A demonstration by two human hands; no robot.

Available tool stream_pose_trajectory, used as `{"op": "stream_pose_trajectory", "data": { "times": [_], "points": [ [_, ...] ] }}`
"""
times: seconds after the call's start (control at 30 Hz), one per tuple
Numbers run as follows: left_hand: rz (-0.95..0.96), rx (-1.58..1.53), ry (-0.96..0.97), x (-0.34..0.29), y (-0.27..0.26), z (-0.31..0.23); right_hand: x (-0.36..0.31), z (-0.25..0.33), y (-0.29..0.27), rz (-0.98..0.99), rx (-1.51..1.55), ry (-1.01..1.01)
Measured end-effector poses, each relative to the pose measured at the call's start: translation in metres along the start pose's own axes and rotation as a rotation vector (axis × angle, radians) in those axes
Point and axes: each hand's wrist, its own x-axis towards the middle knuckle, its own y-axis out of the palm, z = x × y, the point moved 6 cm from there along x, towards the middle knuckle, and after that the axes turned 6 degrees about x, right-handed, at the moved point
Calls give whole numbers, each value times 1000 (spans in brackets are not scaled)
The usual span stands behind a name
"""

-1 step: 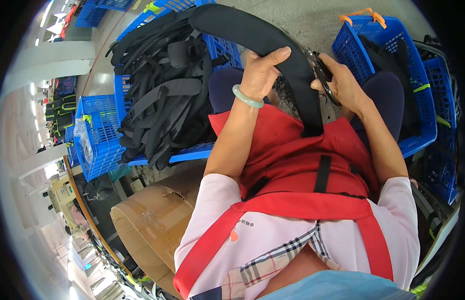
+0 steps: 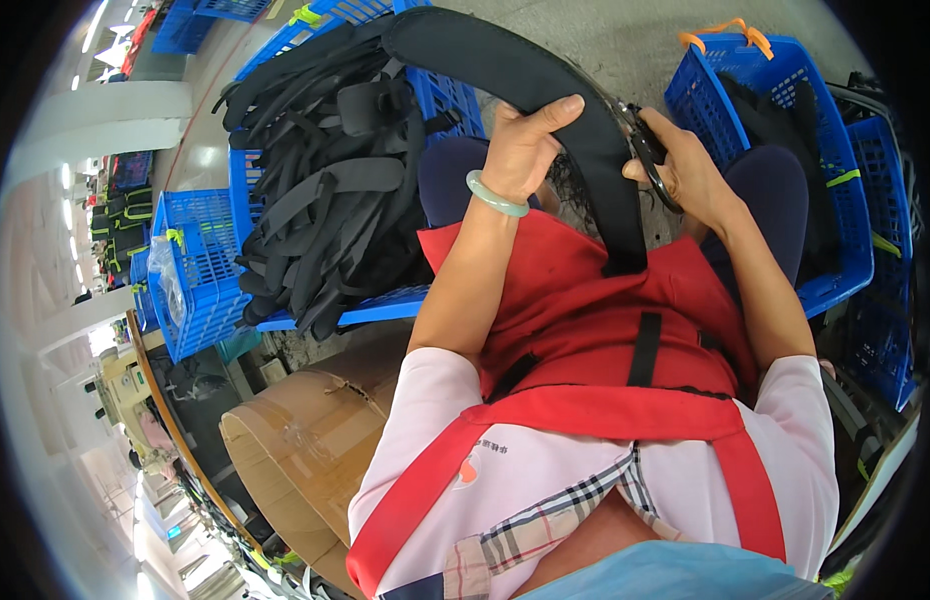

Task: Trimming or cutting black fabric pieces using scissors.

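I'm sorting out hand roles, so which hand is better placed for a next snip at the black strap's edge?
Probably the right hand: it has the scissors beside the edge of the black strap, which the left hand holds.

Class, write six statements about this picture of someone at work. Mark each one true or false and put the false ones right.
1. The right hand holds scissors. True.
2. The left hand is empty. False: it holds a black strap.
3. A bracelet is on the left wrist. True.
4. The apron is blue. False: it is red.
5. More straps lie heaped in the left basket. True.
6. The orange tie is on the left basket. False: it is on the right basket.
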Motion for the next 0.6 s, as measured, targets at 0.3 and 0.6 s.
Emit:
{"op": "stream_pose_trajectory", "data": {
  "times": [0.3,0.6],
  "points": [
    [77,191,202,13,8,-17,6,-4,-25,-165,65,47],
    [234,1127,-171,-20,14,49,8,32,-32,-298,329,-87]
  ]
}}
